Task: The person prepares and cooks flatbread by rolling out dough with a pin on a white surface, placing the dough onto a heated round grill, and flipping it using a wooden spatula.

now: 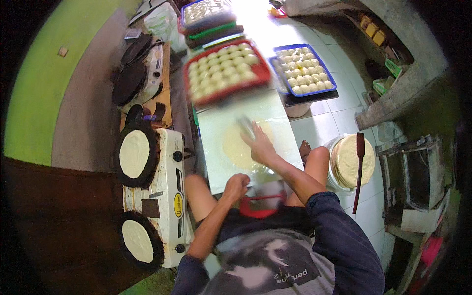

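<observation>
A thin round of rolled dough (236,147) lies on a pale square board (214,173) in front of me. My right hand (261,147) is over the round's right side, at a blurred grey cylinder-like tool (246,126); whether the fingers close on it is unclear. My left hand (238,185) is curled at the board's near edge, and whether it holds something cannot be told. Beyond the board, a red tray (228,92) holds rows of dough balls (225,68). Between my legs sits a red-rimmed container (260,210).
At left, a white two-burner gas stove (169,147) carries two dark pans with flatbreads (135,153). At right, a stack of flatbreads (344,158) bears a dark wooden spatula (359,166). A blue tray (326,89) of dough balls stands at upper right.
</observation>
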The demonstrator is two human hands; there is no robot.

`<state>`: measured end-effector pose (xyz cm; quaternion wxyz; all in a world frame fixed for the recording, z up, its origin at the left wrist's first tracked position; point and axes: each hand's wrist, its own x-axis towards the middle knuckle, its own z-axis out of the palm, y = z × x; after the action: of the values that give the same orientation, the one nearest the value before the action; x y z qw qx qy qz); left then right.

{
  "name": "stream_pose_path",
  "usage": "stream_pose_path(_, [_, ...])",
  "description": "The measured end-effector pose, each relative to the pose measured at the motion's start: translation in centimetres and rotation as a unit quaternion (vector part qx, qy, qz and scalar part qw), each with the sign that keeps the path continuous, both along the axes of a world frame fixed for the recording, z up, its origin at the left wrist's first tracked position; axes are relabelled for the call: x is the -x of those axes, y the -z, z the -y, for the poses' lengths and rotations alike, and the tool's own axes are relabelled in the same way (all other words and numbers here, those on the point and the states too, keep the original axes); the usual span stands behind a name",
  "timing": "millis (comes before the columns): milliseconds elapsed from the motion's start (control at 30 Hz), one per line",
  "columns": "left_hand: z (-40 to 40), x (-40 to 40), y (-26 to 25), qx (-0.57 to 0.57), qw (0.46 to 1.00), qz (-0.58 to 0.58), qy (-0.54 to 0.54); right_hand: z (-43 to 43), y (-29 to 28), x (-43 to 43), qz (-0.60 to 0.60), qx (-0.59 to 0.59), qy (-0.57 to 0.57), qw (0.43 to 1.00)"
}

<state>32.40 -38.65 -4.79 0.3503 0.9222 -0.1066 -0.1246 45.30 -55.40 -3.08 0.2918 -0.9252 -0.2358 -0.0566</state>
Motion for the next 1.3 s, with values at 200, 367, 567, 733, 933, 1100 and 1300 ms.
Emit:
stream_pose_path(200, [-0.4,0.3,0.5,0.007,0.999,-0.019,-0.028,-1.3,1.8,-2.4,0.048,0.074,0.011,0.996])
stream_pose_path(367, [-0.8,0.3,-1.0,0.017,0.999,-0.042,-0.03,-3.6,3.4,-4.9,0.155,0.04,0.001,0.987])
stream_pose_path(567, [1.0,-3.2,-4.0,0.015,0.993,0.115,0.007,-4.3,2.1,-11.4,0.153,0.039,0.051,0.986])
stream_pose_path(733, [-0.1,-12.1,1.6,-0.215,0.96,0.179,-0.021,-1.4,-3.6,-11.4,0.185,-0.106,0.095,0.972])
stream_pose_path(933, [5.3,-15.2,3.6,-0.241,0.965,0.098,0.037,20.7,-1.1,2.5,0.094,-0.053,0.364,0.925])
stream_pose_path(1100, [6.6,-16.2,2.5,-0.266,0.956,0.127,0.005,35.4,3.3,20.6,-0.128,0.042,0.623,0.771])
stream_pose_path(1300, [4.7,-12.6,-0.1,-0.269,0.962,0.009,0.046,37.3,7.2,25.2,-0.162,0.081,0.593,0.785])
